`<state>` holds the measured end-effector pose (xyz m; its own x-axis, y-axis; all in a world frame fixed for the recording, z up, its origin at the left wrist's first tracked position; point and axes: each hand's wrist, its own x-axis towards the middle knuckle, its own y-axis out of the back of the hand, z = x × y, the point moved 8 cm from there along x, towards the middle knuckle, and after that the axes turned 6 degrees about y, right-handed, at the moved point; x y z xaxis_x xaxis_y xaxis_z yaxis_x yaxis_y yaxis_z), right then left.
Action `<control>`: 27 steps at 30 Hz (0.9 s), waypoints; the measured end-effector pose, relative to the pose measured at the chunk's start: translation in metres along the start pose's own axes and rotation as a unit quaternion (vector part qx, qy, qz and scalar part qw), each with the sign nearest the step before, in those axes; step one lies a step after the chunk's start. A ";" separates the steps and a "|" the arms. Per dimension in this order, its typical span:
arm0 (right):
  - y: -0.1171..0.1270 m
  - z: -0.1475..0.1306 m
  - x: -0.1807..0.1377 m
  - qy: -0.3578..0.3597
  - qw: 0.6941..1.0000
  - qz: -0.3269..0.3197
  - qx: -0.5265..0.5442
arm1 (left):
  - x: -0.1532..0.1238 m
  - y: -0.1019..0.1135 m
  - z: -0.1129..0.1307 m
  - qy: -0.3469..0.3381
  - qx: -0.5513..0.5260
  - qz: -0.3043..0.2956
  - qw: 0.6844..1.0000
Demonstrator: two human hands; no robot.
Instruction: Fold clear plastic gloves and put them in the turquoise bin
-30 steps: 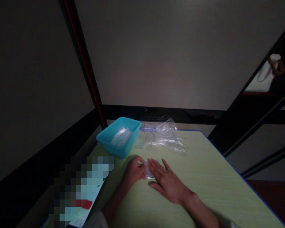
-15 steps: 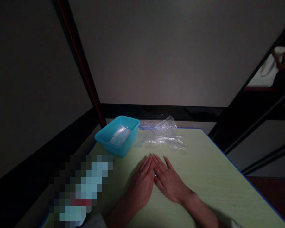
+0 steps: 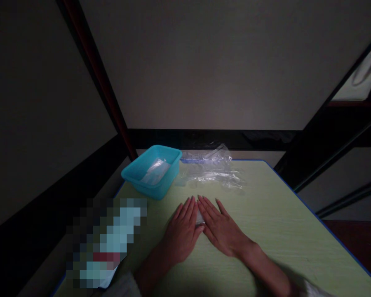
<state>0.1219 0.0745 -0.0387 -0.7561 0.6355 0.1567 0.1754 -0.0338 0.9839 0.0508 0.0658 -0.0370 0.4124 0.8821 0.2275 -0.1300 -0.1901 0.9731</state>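
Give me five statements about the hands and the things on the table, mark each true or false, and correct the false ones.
1. A small clear plastic piece shows between the left hand and the right hand. True.
2. The right hand is clenched into a fist. False: it lies palm down with its fingers stretched out.
3. The basin stands at the right side of the table. False: it stands toward the left.
4. Shiny plastic lies inside the basin. True.
5. Crumpled clear sheeting lies under the left hand. False: it lies farther back, beyond both hands.
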 end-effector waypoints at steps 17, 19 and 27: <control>0.034 0.007 -0.001 0.022 0.995 0.067 0.065 | 0.005 0.004 -0.009 0.035 -0.080 -0.006 0.996; 0.031 0.003 0.001 0.022 0.994 0.074 0.075 | 0.005 0.005 -0.008 0.036 -0.083 0.003 0.996; 0.032 0.000 0.002 0.035 0.992 0.097 0.078 | 0.004 0.007 -0.010 0.042 -0.131 0.030 0.990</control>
<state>0.1263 0.0743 -0.0066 -0.7400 0.5731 0.3519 0.4125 -0.0266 0.9106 0.0427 0.0718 -0.0301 0.3218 0.9072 0.2710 -0.3857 -0.1358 0.9126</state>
